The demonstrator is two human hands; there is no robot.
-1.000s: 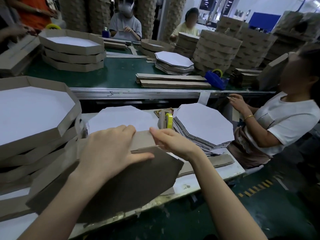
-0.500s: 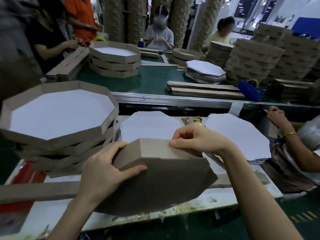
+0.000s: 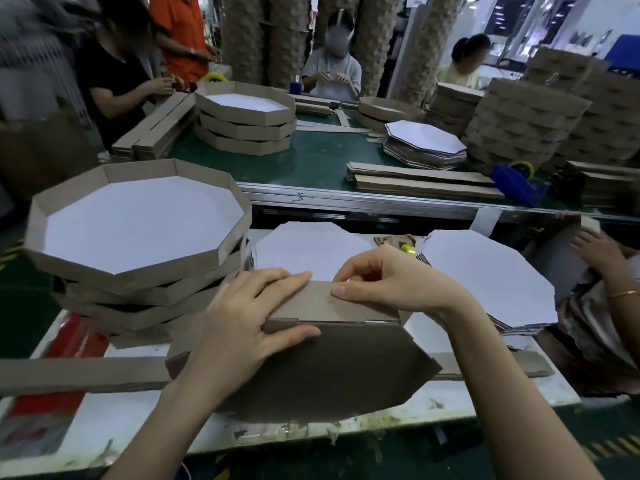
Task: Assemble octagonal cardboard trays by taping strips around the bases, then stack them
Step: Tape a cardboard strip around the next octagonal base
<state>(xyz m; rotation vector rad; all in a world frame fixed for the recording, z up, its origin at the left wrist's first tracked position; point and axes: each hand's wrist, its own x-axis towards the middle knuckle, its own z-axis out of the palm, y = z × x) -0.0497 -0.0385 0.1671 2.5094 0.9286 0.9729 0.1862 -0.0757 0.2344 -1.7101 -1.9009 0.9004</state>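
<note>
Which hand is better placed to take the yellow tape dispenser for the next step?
Probably the right hand: the tape dispenser lies just beyond it, while the left hand presses the strip against the base.

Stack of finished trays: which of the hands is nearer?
Left. The left hand presses the upturned tray just right of the stack; the right hand pinches the strip farther right.

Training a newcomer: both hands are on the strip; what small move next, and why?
Probably fold the strip round the base's next right edge: the left hand presses it flat, the right hand pinches its top, and that edge looks bare.
</note>
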